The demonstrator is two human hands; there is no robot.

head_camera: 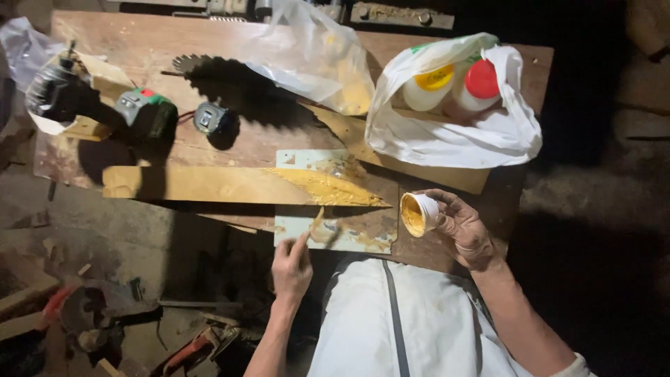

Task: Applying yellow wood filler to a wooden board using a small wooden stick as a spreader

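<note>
Two bare hands, apart, over a dark wooden workbench (447, 255). Left hand (292, 267) pinched on a thin wooden stick (313, 225), long axis slanting up and right, yellow-smeared tip on a pale flat board (296, 227) blotched with paste. Right hand (464, 229) clasped around a small white cup (417, 213), tipped sideways, mouth leftward, yellow paste inside. Just beyond, a long tapered wooden piece (230, 185), lying left to right, point rightward, yellow-coated near the tip. Farther back, a white plastic bag (453, 132) with a yellow-lidded jar (431, 84) and a red-lidded jar (480, 82); left of it, a round toothed saw blade (237, 87).
</note>
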